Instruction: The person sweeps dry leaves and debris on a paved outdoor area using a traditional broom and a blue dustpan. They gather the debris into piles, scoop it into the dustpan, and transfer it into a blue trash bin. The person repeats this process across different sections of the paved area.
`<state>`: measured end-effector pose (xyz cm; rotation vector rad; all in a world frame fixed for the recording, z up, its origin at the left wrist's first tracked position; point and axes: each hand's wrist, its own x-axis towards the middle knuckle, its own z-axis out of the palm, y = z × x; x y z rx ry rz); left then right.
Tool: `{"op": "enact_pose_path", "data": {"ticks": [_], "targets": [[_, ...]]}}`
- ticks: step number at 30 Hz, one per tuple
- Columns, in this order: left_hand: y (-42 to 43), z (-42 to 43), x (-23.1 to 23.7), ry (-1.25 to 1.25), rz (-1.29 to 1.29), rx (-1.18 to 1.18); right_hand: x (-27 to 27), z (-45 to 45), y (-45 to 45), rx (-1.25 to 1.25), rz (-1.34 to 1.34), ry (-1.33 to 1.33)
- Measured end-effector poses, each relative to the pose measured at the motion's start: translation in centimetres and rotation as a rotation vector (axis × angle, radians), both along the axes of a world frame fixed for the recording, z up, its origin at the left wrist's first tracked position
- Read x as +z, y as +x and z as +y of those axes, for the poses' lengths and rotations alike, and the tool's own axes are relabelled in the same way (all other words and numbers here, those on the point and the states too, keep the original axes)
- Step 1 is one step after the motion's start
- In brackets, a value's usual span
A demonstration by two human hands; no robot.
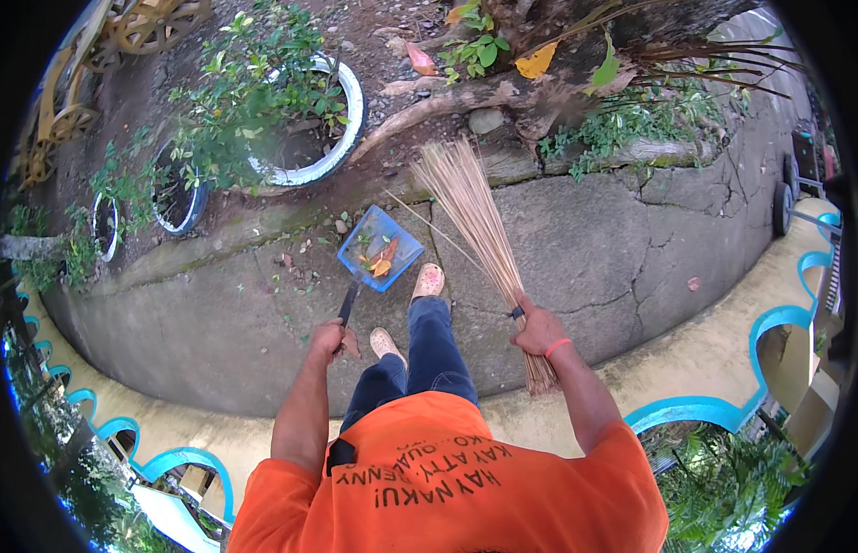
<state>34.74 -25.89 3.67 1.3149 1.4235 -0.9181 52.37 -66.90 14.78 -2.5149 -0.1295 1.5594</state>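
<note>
My left hand (332, 339) grips the black handle (348, 302) of a blue plastic dustpan (400, 235). In the pan lie a few fallen leaves (382, 258), brown, orange and green; the pan sits just ahead of my shoes, over the concrete. My right hand (539, 329) is closed around a stick broom (479, 221) of thin tan ribs, near a dark binding (517, 312). The broom's bristles fan out away from me, their tips by the concrete's far edge and a tree root. One loose rib (429, 225) sticks out to the left of the bundle.
Cracked concrete pavement (574, 235) runs under my feet. Beyond it are a tree root (443, 104), a stone (486, 120) and a white-painted tire planter (353, 104) with a leafy shrub (256, 104). Behind me curves a cream wall (685, 328) with turquoise trim. Wheels (783, 207) stand far right.
</note>
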Motion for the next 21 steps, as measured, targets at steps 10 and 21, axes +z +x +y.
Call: {"op": "enact_pose_path", "data": {"ticks": [10, 21], "targets": [[-1.8, 1.7, -0.7, -0.039, -0.034, 0.133, -6.4, 10.4, -2.2, 0.135, 0.161, 0.022], [-5.5, 10.4, -1.9, -0.082, -0.113, -0.075, 6.2, 9.4, -12.5, -0.022, 0.128, -0.036]]}}
